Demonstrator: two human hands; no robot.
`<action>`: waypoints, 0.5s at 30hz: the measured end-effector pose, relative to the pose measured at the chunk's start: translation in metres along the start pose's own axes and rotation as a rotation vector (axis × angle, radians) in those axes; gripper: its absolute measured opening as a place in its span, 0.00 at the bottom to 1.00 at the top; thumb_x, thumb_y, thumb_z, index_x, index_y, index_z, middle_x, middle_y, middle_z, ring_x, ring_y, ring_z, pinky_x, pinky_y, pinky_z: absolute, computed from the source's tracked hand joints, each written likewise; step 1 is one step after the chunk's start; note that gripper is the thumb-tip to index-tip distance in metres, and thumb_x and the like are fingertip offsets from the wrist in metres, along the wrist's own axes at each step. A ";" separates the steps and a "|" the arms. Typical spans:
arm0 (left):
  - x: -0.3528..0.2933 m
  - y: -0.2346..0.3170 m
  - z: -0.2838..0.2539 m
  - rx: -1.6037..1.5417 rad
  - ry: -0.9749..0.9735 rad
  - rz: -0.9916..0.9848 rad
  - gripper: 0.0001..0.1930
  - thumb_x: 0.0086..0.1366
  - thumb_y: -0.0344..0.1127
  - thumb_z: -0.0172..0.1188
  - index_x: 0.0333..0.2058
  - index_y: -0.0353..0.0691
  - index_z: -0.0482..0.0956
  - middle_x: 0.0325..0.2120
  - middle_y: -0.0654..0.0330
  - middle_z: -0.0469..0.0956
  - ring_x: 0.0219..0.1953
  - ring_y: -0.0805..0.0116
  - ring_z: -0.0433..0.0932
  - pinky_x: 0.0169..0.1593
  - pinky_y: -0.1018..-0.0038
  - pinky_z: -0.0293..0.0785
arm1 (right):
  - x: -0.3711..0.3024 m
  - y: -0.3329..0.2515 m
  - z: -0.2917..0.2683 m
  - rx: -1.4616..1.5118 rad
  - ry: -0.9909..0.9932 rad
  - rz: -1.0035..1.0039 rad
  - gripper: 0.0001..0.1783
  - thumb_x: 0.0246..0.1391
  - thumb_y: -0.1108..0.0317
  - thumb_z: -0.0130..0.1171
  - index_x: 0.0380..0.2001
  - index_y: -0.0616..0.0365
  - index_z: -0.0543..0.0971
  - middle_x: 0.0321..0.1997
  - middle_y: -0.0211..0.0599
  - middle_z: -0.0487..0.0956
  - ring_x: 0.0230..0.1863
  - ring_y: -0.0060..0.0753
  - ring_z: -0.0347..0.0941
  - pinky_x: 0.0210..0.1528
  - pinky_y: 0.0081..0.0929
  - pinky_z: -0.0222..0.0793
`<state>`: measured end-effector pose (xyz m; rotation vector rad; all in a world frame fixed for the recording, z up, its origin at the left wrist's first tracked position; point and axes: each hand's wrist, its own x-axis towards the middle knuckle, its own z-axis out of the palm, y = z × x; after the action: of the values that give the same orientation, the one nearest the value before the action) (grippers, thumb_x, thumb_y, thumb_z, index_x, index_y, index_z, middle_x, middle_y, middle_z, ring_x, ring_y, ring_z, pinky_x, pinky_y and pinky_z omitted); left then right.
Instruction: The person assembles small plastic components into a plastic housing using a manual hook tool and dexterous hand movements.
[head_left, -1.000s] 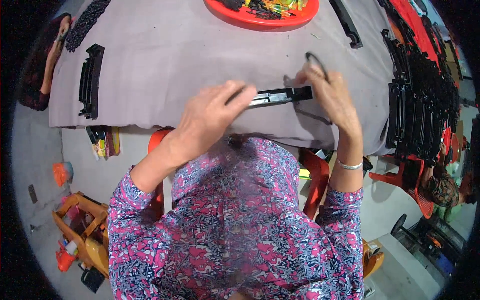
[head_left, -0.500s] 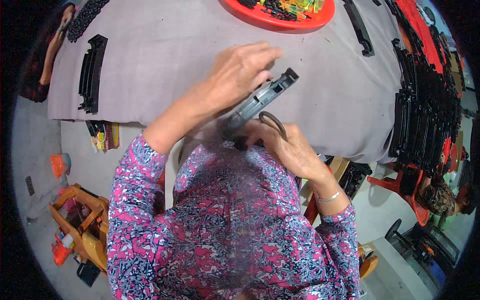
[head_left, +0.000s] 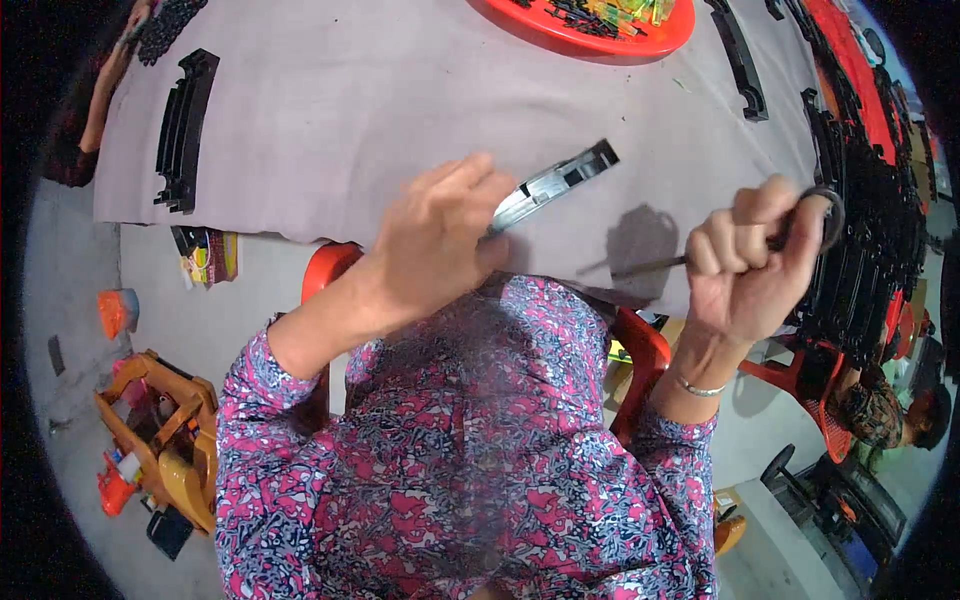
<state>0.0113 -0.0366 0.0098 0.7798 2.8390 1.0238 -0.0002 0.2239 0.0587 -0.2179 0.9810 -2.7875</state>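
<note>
My left hand (head_left: 435, 240) is closed around one end of a narrow black part with a shiny metallic face (head_left: 545, 192). Its dark slotted end points up and right over the cloth; the other end is hidden behind the hand. My right hand (head_left: 745, 255) is raised at the table's right front, fingers curled around a dark tool with a looped handle (head_left: 832, 218). A thin shaft sticks out of the fist toward the left. The two hands are well apart, and the tool does not touch the part.
Grey cloth covers the table (head_left: 330, 120). A red tray (head_left: 600, 48) holds small black and yellow pieces. Black slotted parts lie at left (head_left: 185, 130) and upper right (head_left: 738, 62); many more are piled at right (head_left: 865, 260). Another person's arm (head_left: 100, 95) shows far left.
My right hand has moved right and up with the looped tool, away from the part. My left hand has shifted lower and slightly left, still holding the part.
</note>
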 end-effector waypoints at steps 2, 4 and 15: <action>0.004 -0.001 -0.002 0.001 0.033 0.062 0.21 0.46 0.29 0.65 0.42 0.36 0.76 0.31 0.53 0.69 0.37 0.49 0.74 0.39 0.58 0.72 | 0.011 -0.001 0.004 0.057 -0.059 -0.041 0.31 0.69 0.41 0.36 0.27 0.58 0.67 0.15 0.19 0.47 0.14 0.15 0.39 0.16 0.21 0.36; 0.009 0.001 -0.002 0.000 0.061 0.129 0.20 0.45 0.28 0.64 0.41 0.36 0.76 0.31 0.53 0.70 0.37 0.50 0.74 0.40 0.59 0.72 | 0.018 0.004 0.013 -0.011 -0.117 -0.121 0.29 0.69 0.42 0.40 0.22 0.54 0.62 0.15 0.20 0.48 0.16 0.17 0.42 0.17 0.22 0.37; 0.004 -0.003 0.009 0.088 0.202 0.229 0.20 0.48 0.27 0.67 0.43 0.42 0.79 0.40 0.59 0.75 0.43 0.56 0.76 0.45 0.60 0.71 | 0.039 0.052 -0.006 -0.126 0.121 -0.130 0.34 0.66 0.35 0.37 0.22 0.55 0.64 0.13 0.19 0.48 0.13 0.15 0.38 0.17 0.22 0.33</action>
<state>0.0084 -0.0311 0.0016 1.0908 3.0372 1.0655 -0.0332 0.1794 0.0243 -0.1351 1.2146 -2.8872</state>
